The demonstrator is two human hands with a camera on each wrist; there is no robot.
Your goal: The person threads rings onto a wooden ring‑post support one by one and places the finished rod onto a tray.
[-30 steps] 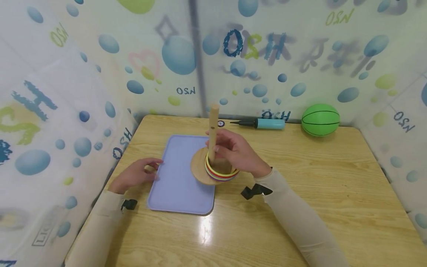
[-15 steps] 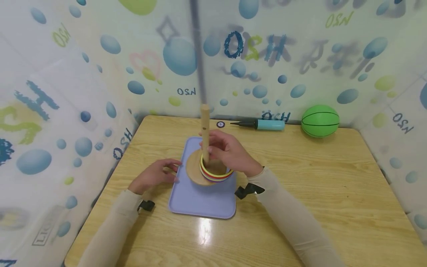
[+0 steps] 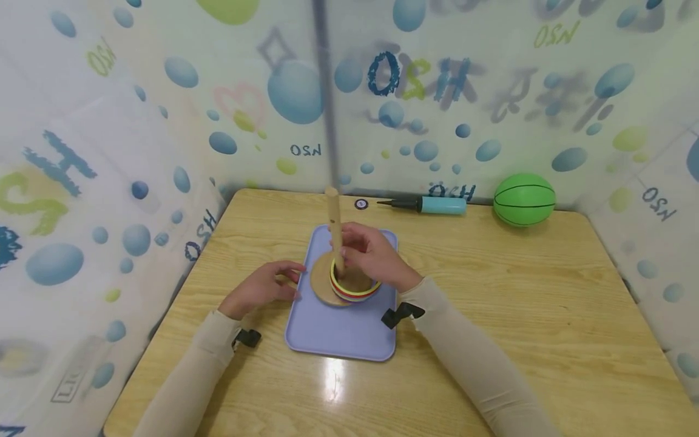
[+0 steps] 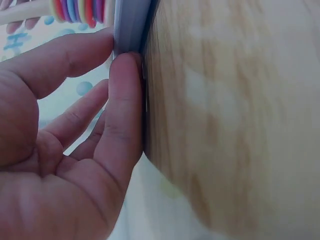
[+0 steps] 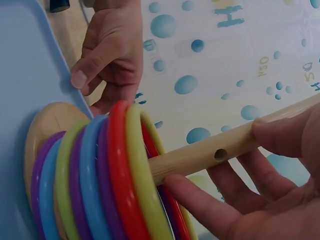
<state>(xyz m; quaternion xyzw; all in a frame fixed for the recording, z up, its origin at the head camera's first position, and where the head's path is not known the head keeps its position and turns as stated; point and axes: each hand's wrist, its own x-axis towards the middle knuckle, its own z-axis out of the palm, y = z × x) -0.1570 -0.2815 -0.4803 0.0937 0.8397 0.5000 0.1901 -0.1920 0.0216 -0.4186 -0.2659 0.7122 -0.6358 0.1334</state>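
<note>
A wooden ring-toss stand (image 3: 335, 227) has a round base (image 3: 321, 282) and an upright post. Several coloured rings (image 5: 86, 180), among them yellow, red, purple, blue and green, are stacked around the post. Thumb and fingers of my right hand (image 3: 374, 256) hold the post just above the rings. The base is over the lavender tray (image 3: 338, 340); full contact underneath cannot be seen. At the tray's left rim, my left hand (image 3: 261, 287) rests its thumb and fingertips, spaced apart along the edge. The left wrist view shows those fingertips (image 4: 125, 62) against the rim.
Along the back of the wooden table (image 3: 519, 315) lie a small round dark disc (image 3: 361, 204), a blue hand pump (image 3: 442, 205) and a green ball (image 3: 524, 199). A bubble-patterned curtain (image 3: 295, 91) stands behind and to both sides.
The tray has slid right beneath the stand, with my left hand following its rim. My right hand and the stand moved slightly left, then lowered a little.
</note>
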